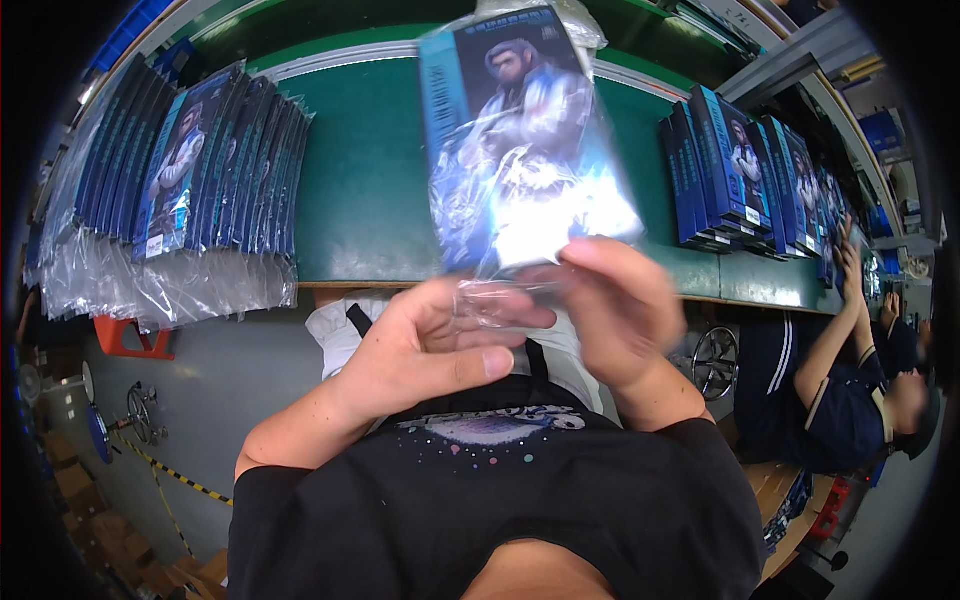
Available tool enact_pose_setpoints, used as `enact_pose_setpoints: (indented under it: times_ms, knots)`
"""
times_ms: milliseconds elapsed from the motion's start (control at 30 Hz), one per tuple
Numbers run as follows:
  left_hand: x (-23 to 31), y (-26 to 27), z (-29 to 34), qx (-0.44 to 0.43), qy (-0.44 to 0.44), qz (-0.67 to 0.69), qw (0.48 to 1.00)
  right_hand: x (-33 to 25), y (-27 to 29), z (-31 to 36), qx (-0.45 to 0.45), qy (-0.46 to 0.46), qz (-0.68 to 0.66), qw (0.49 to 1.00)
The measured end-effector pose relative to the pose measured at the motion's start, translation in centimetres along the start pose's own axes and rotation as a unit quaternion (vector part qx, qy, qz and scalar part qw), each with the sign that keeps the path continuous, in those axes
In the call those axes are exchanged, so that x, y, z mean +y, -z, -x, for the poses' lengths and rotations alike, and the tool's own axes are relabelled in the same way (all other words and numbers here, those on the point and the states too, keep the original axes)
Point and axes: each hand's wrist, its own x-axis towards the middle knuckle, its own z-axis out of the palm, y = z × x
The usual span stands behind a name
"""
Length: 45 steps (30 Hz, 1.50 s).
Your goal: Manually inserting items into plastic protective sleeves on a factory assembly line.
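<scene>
A flat blue-and-black box (515, 105) in a clear plastic bag (505, 170) stands tilted over the green table, with a pictured figure in white and strong glare on its lower front. My right hand (630, 305), smeared by motion, has its fingers closed at the lower right corner of the bagged box. My left hand (440, 340) is open below the box's lower left corner, thumb apart from the fingers. The loose end of the bag lies across the left fingertips.
Bagged boxes of the same kind stand in a long row (190, 165) at the left of the green table (360, 190). More boxes (735, 165) stand at the right, near a co-worker (840, 400) whose hands touch them. A clear plastic bundle (580, 25) lies behind the held box.
</scene>
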Motion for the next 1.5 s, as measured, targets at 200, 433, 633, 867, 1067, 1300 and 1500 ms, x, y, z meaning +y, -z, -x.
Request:
enact_pose_setpoints:
  times_ms: [200, 433, 633, 867, 1067, 1300, 1500]
  knots:
    - [1.4, 2.0, -1.5, -0.024, -0.018, -0.089, 0.996, -4.2, 1.5, -2.5, 0.199, 0.045, -0.064, 0.977]
    - [1.9, -0.7, -3.3, 0.079, 0.096, 0.037, 0.992, -2.5, -3.6, -1.7, -0.239, 0.108, 0.023, 0.965]
    - [0.7, 4.2, -3.4, 0.058, 0.136, 0.329, 0.933, -0.4, 0.2, -1.8, -0.012, 0.034, -0.045, 0.998]
    - [1.2, 3.6, -3.0, 0.052, 0.054, 0.366, 0.928, 5.7, 4.0, -2.7, 0.236, -0.207, -0.025, 0.949]
    - [1.0, 4.6, -2.3, 0.039, 0.087, 0.315, 0.944, 6.6, 4.9, -2.7, 0.083, -0.348, -0.159, 0.920]
    - [0.9, 4.4, -2.4, 0.030, 0.106, 0.310, 0.944, 8.3, 5.4, -1.8, 0.004, -0.360, -0.289, 0.887]
    - [0.4, 5.4, -2.1, -0.044, 0.077, 0.277, 0.957, 8.0, 5.4, -1.5, 0.037, -0.368, -0.305, 0.877]
